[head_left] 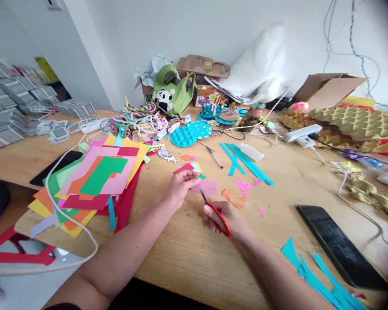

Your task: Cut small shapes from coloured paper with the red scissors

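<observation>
Over the middle of the wooden table, my left hand (182, 186) pinches the left edge of a small pink piece of paper (209, 187). Faint dark lines are drawn on that paper. My right hand (224, 218) grips red-handled scissors (220, 217), their blades pointing up and left at the lower edge of the pink paper. Whether the blades are cutting into it I cannot tell. Orange paper scraps (234, 199) and pink scraps (245, 186) lie just right of the hands. Behind my left hand are small red, yellow and green paper pieces (196, 167).
A stack of coloured paper (105, 176) lies left, crossed by a white cable (56, 206). Blue strips (245, 161), a pen (215, 157) and a blue dotted cutout (190, 133) are behind the hands. A black phone (339, 243) lies right, near egg trays (352, 122). A green panda bag (174, 92) stands at the back.
</observation>
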The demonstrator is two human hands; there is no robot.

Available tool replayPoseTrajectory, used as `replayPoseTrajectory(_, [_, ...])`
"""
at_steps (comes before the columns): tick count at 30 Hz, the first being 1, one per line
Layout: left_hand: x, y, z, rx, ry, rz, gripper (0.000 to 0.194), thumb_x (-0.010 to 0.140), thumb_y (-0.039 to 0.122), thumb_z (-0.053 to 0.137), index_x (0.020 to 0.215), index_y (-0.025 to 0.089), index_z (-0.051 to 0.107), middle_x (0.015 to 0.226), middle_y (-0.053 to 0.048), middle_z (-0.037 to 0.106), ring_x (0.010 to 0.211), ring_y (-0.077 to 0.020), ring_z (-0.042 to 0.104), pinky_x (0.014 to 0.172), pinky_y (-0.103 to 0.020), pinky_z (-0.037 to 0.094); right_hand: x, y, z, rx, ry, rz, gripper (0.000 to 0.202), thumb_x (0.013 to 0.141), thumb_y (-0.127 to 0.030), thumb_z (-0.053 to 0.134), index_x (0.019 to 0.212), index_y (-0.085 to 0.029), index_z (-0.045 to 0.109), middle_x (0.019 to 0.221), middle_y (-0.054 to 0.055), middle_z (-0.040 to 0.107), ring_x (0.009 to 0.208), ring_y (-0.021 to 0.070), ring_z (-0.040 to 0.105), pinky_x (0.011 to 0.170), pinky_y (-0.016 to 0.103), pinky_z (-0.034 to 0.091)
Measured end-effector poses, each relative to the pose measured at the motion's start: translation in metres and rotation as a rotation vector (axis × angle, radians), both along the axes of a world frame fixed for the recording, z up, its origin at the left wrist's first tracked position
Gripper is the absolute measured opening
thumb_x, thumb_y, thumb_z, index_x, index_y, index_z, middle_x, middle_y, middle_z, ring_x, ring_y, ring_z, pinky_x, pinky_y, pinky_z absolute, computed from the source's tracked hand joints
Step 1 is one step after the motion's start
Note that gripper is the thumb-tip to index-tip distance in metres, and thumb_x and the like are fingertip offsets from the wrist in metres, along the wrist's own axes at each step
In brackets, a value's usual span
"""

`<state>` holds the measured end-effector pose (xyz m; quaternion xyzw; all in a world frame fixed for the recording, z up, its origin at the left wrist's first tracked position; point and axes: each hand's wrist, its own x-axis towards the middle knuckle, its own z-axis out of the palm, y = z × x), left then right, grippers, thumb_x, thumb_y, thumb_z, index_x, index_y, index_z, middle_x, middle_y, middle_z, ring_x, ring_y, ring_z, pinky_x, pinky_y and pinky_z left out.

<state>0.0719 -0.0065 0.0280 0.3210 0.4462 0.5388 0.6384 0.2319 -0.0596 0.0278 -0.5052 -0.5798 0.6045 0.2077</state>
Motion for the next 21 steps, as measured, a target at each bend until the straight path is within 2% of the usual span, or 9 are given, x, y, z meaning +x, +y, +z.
replayPoseTrajectory(7, [-0.0010, 0.0019, -0.0003, -0.051, -0.031, 0.012, 0.034, 0.048, 0.022, 0.083, 0.077, 0.014, 0.066, 0.077, -0.002, 0.068, 0.068, -0.0114, 0.060, 0.063, -0.023, 0.043, 0.0009, 0.0034, -0.0032, 0.028, 0.044, -0.131, 0.057, 0.073, -0.070, 0.054, 0.058, -0.016, 0.054, 0.040, 0.000, 0.052, 0.034, 0.0079, 0.045, 0.036, 0.019, 0.032])
replayPoseTrajectory(11, [-0.0012, 0.0005, 0.0019, -0.078, -0.035, -0.156, 0.038, 0.048, 0.026, 0.084, 0.080, 0.012, 0.069, 0.078, -0.005, 0.069, 0.068, -0.0122, 0.060, 0.063, -0.022, 0.042, 0.0012, 0.0053, -0.0039, 0.032, 0.085, -0.171, 0.057, 0.073, -0.071, 0.054, 0.060, -0.016, 0.054, 0.041, 0.000, 0.053, 0.033, 0.0076, 0.044, 0.035, 0.019, 0.031])
replayPoseTrajectory(14, [-0.0014, -0.0005, 0.0036, -0.109, -0.047, -0.265, 0.036, 0.047, 0.028, 0.085, 0.075, 0.010, 0.070, 0.071, -0.005, 0.068, 0.063, -0.0105, 0.058, 0.061, -0.022, 0.041, 0.0017, 0.0062, -0.0063, 0.020, 0.120, -0.174, 0.056, 0.073, -0.071, 0.055, 0.062, -0.015, 0.055, 0.041, -0.001, 0.053, 0.033, 0.0075, 0.044, 0.035, 0.019, 0.030])
replayPoseTrajectory(21, [-0.0020, -0.0028, 0.0045, -0.135, -0.049, -0.317, 0.034, 0.047, 0.027, 0.085, 0.073, 0.011, 0.070, 0.068, -0.003, 0.066, 0.061, -0.0102, 0.055, 0.061, -0.023, 0.038, 0.0030, 0.0041, -0.0072, 0.005, 0.222, -0.156, 0.059, 0.075, -0.071, 0.052, 0.065, -0.013, 0.058, 0.042, 0.000, 0.054, 0.033, 0.0066, 0.044, 0.034, 0.017, 0.028])
